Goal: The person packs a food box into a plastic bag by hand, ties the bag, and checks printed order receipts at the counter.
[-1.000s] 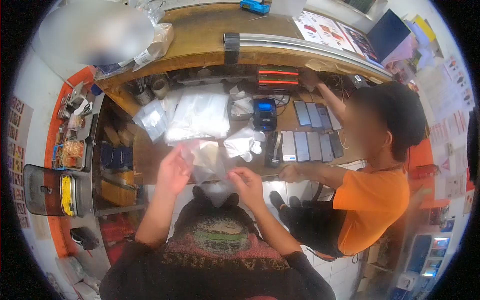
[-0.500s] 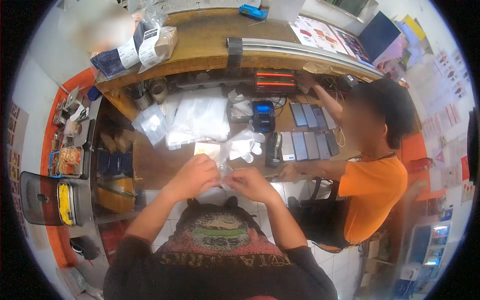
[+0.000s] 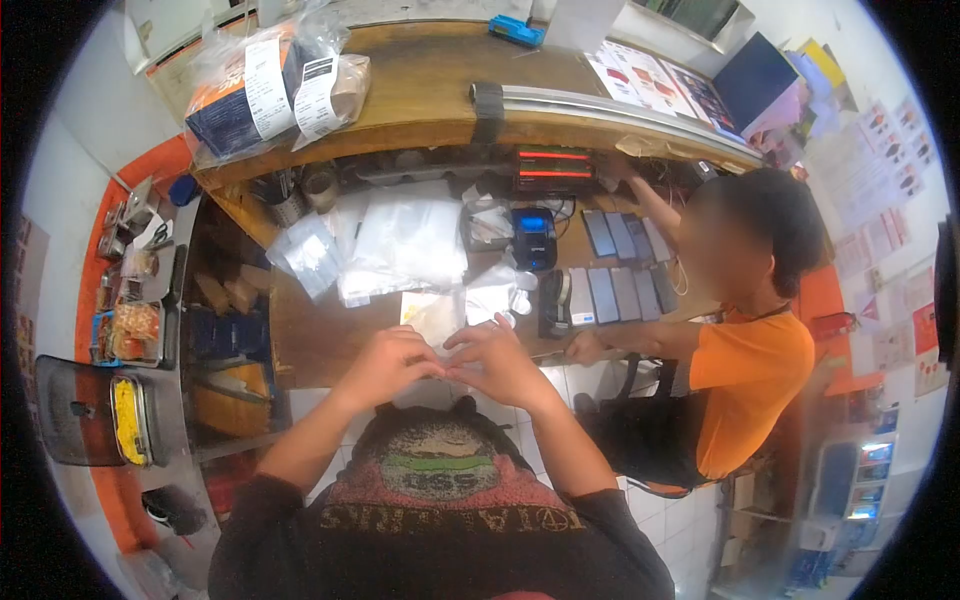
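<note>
In front of my chest, over the table's near edge, both hands are close together with bent fingers. My left hand [image 3: 388, 362] pinches at the centre, thumb against fingertips. Facing it, my right hand [image 3: 497, 362] pinches close to the same spot. Between them is a small clear plastic bag [image 3: 440, 345], thin and mostly covered by the fingers. Just beyond the hands lies a pale yellowish packet [image 3: 428, 312] on the table, beside crumpled white plastic [image 3: 490, 292]. Farther back is a stack of clear plastic bags [image 3: 410, 235].
At my right sits a person in an orange shirt [image 3: 755, 385], one hand on the table edge, the other reaching back. Several phones [image 3: 605, 290] lie in rows near a small black printer [image 3: 534, 240]. A raised shelf [image 3: 420, 60] holds a bagged box [image 3: 235, 105].
My fingers have drawn closer together, and my right hand has lifted slightly. The clear plastic between them shows less. The view has shifted a little.
</note>
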The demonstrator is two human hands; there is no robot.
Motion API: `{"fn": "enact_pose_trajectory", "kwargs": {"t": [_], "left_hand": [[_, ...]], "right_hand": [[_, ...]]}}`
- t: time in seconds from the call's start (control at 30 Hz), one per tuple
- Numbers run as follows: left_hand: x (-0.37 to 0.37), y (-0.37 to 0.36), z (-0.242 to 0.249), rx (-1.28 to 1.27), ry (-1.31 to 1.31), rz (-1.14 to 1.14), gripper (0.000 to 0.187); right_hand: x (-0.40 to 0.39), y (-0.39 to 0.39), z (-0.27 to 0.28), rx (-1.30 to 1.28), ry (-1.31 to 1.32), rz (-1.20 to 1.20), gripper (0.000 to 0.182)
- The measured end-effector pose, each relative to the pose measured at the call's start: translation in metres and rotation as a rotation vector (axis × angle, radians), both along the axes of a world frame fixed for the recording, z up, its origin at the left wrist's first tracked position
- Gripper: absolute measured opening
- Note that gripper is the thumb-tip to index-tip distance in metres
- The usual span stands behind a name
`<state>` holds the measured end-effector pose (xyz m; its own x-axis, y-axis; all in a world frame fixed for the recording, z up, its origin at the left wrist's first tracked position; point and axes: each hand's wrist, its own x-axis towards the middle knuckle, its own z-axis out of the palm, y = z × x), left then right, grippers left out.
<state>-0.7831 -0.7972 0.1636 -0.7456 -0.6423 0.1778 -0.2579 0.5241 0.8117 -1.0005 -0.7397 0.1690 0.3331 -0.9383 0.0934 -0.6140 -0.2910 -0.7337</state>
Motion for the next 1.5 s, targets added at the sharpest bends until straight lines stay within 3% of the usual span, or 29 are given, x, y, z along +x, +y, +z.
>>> {"fn": "enact_pose_trajectory", "kwargs": {"t": [0.37,0.43,0.47,0.5,0.57,0.6,0.67,0.7,0.77,0.9,1.0,1.07,1.1,1.2,1.23,1.3,1.37,1.43,1.5], "left_hand": [[0.005,-0.013,-0.007,-0.118,0.065,0.067,0.019],[-0.003,-0.007,0.008,-0.423,0.096,0.423,0.017],[-0.001,-0.003,0.007,-0.423,0.096,0.422,0.017],[0.003,0.003,0.003,-0.356,0.010,0.420,0.019],[0.003,0.013,-0.005,-0.286,-0.076,0.418,0.020],[-0.002,0.017,-0.010,-0.003,-0.068,0.390,0.022],[-0.005,0.017,-0.010,0.444,-0.069,0.334,0.025],[-0.002,0.016,-0.024,0.443,-0.071,0.333,0.025],[0.008,0.013,-0.063,0.911,0.168,0.308,0.021],[0.013,0.017,-0.069,0.958,0.234,0.356,0.016],[0.016,0.019,-0.071,0.822,0.204,0.458,0.012],[0.021,0.018,-0.072,0.677,0.165,0.569,0.011],[0.025,0.017,-0.077,0.679,0.165,0.573,0.011],[0.042,0.005,-0.127,-0.114,-0.044,0.814,0.013],[0.053,-0.001,-0.146,-0.115,-0.044,0.818,0.013],[0.078,-0.012,-0.170,0.323,0.191,0.979,0.011],[0.102,-0.025,-0.168,0.986,0.808,1.096,0.011],[0.108,-0.022,-0.152,1.025,0.926,1.038,0.015],[0.095,-0.013,-0.129,0.886,0.598,0.790,0.014]], "right_hand": [[0.000,-0.014,-0.011,0.018,-0.158,-0.088,0.012],[0.003,-0.013,-0.016,0.025,-0.209,-0.122,0.016],[0.005,-0.012,-0.019,0.032,-0.260,-0.156,0.019],[0.008,-0.011,-0.024,0.032,-0.260,-0.157,0.019],[0.018,-0.007,-0.038,0.136,-0.327,-0.399,0.018],[0.026,-0.004,-0.047,0.139,-0.325,-0.398,0.018],[0.041,0.003,-0.066,0.287,-0.662,-0.460,0.017],[0.044,0.005,-0.071,0.287,-0.664,-0.460,0.017],[0.048,0.009,-0.078,0.360,-0.503,-0.444,0.018],[0.048,0.013,-0.076,0.524,-0.715,-0.391,0.017],[0.045,0.012,-0.089,0.510,-0.865,-0.467,0.013],[0.042,0.009,-0.097,0.469,-1.189,-0.541,0.008],[0.040,0.008,-0.096,0.473,-1.188,-0.540,0.008],[0.027,0.006,-0.105,0.543,-1.575,-0.493,0.006],[0.022,0.008,-0.109,0.545,-1.574,-0.489,0.006],[0.009,0.012,-0.110,0.520,-1.744,-0.505,0.008],[-0.007,0.012,-0.093,0.461,-1.676,-0.589,0.011],[-0.018,0.015,-0.089,0.363,-1.475,-0.604,0.013],[-0.015,0.017,-0.093,0.391,-1.525,-0.596,0.019]]}}
